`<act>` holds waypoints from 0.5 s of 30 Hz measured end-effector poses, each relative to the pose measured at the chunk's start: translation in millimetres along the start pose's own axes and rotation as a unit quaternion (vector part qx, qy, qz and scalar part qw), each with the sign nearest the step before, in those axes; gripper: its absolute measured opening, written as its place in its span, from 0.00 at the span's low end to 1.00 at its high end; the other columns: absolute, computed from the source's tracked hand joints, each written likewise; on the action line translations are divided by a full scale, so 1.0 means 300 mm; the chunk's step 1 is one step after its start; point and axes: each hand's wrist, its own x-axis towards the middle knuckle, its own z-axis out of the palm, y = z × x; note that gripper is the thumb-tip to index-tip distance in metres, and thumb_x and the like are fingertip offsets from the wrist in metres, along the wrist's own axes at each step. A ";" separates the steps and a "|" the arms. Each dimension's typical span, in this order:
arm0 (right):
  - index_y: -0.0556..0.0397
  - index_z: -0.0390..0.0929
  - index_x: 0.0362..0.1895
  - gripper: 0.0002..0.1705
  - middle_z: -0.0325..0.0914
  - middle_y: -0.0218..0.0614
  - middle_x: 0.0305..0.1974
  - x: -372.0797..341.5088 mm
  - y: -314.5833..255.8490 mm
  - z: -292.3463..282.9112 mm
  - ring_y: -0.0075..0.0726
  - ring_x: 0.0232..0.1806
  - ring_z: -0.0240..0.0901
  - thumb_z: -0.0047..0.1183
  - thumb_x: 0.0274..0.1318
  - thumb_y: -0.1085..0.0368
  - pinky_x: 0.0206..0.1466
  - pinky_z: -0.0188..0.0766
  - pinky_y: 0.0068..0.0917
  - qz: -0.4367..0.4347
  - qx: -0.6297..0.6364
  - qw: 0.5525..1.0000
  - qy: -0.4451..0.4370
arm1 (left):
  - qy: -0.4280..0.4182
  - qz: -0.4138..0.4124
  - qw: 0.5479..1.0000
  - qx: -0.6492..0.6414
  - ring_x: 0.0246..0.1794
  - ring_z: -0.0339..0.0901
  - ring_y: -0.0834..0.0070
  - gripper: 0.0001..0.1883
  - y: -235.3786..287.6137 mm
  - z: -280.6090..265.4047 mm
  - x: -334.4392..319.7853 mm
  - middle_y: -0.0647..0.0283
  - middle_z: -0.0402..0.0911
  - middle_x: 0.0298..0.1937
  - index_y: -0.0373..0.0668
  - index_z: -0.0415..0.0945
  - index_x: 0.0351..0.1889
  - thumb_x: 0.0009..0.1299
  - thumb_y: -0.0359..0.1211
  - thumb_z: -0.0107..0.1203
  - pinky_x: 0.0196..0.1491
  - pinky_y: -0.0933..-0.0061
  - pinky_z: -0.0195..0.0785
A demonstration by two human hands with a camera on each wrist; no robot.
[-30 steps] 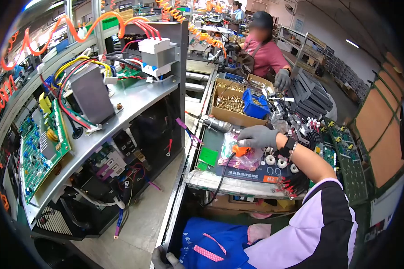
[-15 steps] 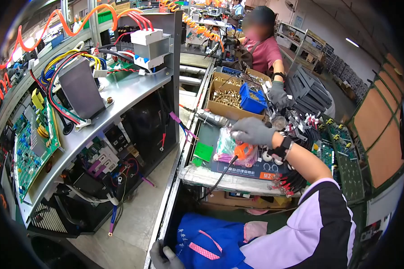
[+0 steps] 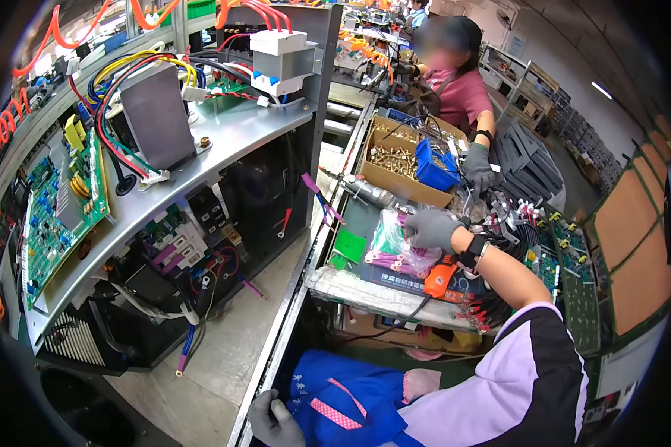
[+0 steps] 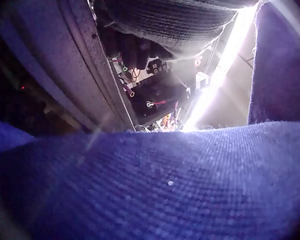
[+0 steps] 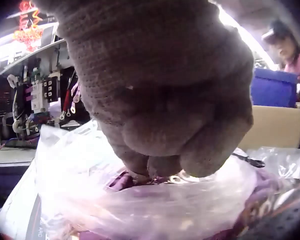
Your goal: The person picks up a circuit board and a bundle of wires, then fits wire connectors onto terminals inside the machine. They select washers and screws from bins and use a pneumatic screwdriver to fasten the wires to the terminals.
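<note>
In the head view my right gloved hand (image 3: 432,229) is at a clear plastic bag (image 3: 395,237) of purple-sleeved leads (image 3: 395,261). The right wrist view shows its fingers (image 5: 162,135) curled, their tips down among the purple leads and ring terminals at the bag's mouth. An orange tool (image 3: 441,276) with a black cable lies right of the bag, apart from the hand. My left gloved hand (image 3: 277,423) rests loosely bent beside the metal rail (image 3: 265,354), holding nothing visible. Only part of that glove (image 4: 175,30) shows in the left wrist view.
A metal chassis (image 3: 231,141) with wired components stands at left. Behind the bag are a carton (image 3: 395,179) of brass fittings and a blue bin (image 3: 434,167). Cables and connectors crowd the right; a person (image 3: 455,89) works across the bench.
The orange tool has shifted right, out from under my right hand, and that hand is now down at the bag. The other person's arm has moved. My left hand remains near the rail.
</note>
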 end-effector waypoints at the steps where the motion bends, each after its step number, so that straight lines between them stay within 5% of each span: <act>1: 0.48 0.83 0.38 0.16 0.84 0.41 0.37 0.016 -0.004 -0.001 0.48 0.41 0.80 0.60 0.46 0.55 0.45 0.74 0.41 -0.009 -0.001 1.000 0.000 | -0.003 -0.008 1.000 -0.004 0.44 0.81 0.62 0.11 -0.001 0.000 0.000 0.52 0.85 0.43 0.32 0.80 0.47 0.72 0.28 0.53 0.51 0.65 0.74; 7: 0.47 0.79 0.56 0.27 0.82 0.43 0.48 0.055 0.018 -0.042 0.45 0.50 0.78 0.56 0.47 0.61 0.54 0.72 0.35 -0.079 0.148 0.986 0.014 | -0.004 0.002 1.000 0.001 0.44 0.82 0.62 0.10 -0.006 0.023 -0.003 0.51 0.85 0.43 0.32 0.80 0.46 0.71 0.27 0.52 0.50 0.65 0.75; 13: 0.52 0.77 0.58 0.29 0.80 0.45 0.52 0.037 0.103 0.032 0.43 0.54 0.76 0.57 0.49 0.59 0.58 0.71 0.34 -0.137 0.210 0.968 0.001 | -0.007 -0.007 1.000 -0.005 0.44 0.81 0.62 0.10 0.003 0.026 -0.002 0.53 0.84 0.43 0.32 0.80 0.46 0.71 0.27 0.52 0.51 0.65 0.74; 15: 0.52 0.77 0.58 0.29 0.79 0.45 0.53 0.001 0.025 -0.015 0.45 0.55 0.75 0.59 0.49 0.57 0.59 0.70 0.34 -0.057 0.255 0.964 -0.043 | -0.011 -0.009 1.000 -0.010 0.45 0.81 0.63 0.10 0.001 0.028 -0.009 0.53 0.84 0.43 0.33 0.80 0.46 0.71 0.27 0.52 0.51 0.65 0.74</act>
